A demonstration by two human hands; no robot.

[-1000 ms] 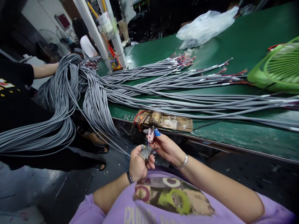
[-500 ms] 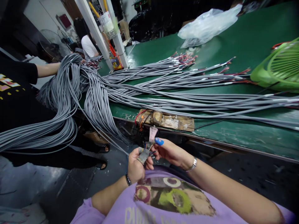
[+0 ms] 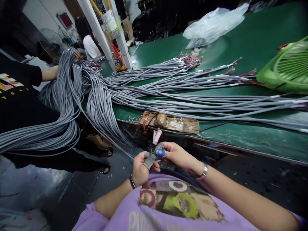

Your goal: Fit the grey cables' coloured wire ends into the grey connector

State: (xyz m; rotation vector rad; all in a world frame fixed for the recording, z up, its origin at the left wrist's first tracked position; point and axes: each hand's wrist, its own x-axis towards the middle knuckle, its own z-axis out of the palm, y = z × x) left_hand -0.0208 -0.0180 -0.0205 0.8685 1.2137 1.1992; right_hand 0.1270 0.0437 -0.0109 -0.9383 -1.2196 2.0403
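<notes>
My left hand is closed in front of my chest, its taped fingers pinching the end of a thin grey cable that runs up and left to the cable pile. My right hand, with a blue cap on the thumb, is closed on the fine coloured wire ends at that cable's tip. A small pink clip-like piece hangs just above both hands, below the table edge.
A green table carries many long grey cables and a worn wooden block at its near edge. A green fan guard and a plastic bag lie farther back. A person in black handles a cable bundle at left.
My right thumb has come down from beside the pink piece to meet my left fingers on the wire ends. The person at left has lifted a hand higher on the cable bundle.
</notes>
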